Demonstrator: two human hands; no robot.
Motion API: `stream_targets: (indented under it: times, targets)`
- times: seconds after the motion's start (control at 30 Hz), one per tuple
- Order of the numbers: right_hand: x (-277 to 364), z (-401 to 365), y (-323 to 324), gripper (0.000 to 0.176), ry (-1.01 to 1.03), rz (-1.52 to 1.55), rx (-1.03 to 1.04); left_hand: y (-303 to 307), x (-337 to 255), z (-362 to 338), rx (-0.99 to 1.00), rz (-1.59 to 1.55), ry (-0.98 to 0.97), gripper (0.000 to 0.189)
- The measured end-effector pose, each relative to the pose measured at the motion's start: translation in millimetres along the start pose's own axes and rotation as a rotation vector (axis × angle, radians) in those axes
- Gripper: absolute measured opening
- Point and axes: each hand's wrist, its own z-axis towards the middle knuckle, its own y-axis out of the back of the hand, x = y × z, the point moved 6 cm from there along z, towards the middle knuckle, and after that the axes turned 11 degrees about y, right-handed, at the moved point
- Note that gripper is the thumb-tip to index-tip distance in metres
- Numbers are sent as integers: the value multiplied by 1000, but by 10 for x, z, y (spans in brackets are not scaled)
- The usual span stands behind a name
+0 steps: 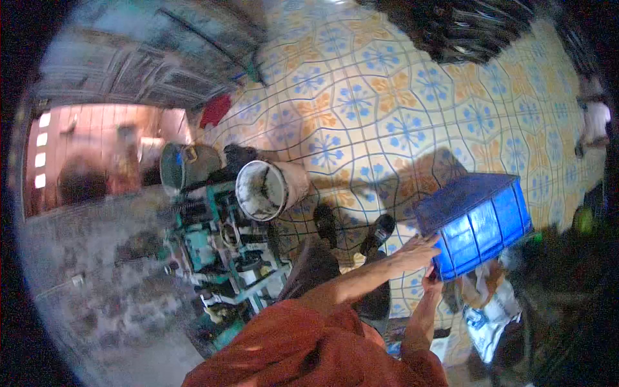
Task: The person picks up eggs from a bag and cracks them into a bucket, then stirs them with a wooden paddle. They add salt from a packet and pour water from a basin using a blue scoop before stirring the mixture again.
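Note:
A blue plastic crate (480, 226) with ribbed sides is held out to the right, above the tiled floor. Its long side catches the light, while the upper face is in shadow, so its contents cannot be made out. My left hand (418, 253) reaches across my body and grips the crate's near end, fingers against the edge. Lower down, my right hand (432, 278) holds the bottom near corner, its fingers partly hidden by the crate.
A white bucket (289, 187) stands left of my feet, with a grey-green bucket (187, 168) farther left. Green metal machinery (222, 251) sits beside my legs. White plastic bags (490, 316) lie below the crate. Shiny black sheeting (461, 29) is at the top.

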Motion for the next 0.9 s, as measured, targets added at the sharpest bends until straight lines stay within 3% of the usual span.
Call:
stream_targets:
  times: [0.03, 0.17, 0.2, 0.23, 0.33, 0.4, 0.47, 0.57, 0.67, 0.8, 0.9]
  targets:
    - [211, -269, -40, 23, 43, -176, -69, -411, 396, 77, -18, -92, -4, 41]
    - [575, -879, -137, 25, 39, -745, -116, 778, 1204, -976, -210, -218, 298, 30]
    - [608, -1012, -219, 25, 14, -872, -108, 934, 1495, -1302, -185, -271, 522, 32]
    - [613, -1123, -318, 26, -16, -1008, -90, 953, 1863, -1579, -259, -312, 474, 34]
    - [517, -1247, -851, 27, -120, -1356, 22, 941, 2697, -2556, -619, -310, 841, 36]
    - [305, -1176, -1323, 28, -195, -1570, 129, 582, 3270, -2989, -712, -484, 914, 39]
    - [73, -1047, -1913, 30, -260, -1746, 242, 719, 3354, -3480, -637, -656, 1128, 42]
    - [-238, -732, -2954, 32, -307, -1947, 403, 295, 3749, -3695, -670, -904, 1261, 46]
    - [-478, -316, -4098, 33, -373, -2108, 549, 227, 3927, -3757, -531, -1324, 1254, 48]
    - [-787, 512, -5631, 36, -478, -2176, 771, 713, 4136, -3825, -896, -1210, 1340, 52]
    - [-1504, 1076, -6889, 35, -462, -2327, 861, 1419, 4163, -4010, -1057, -1529, 1370, 55]
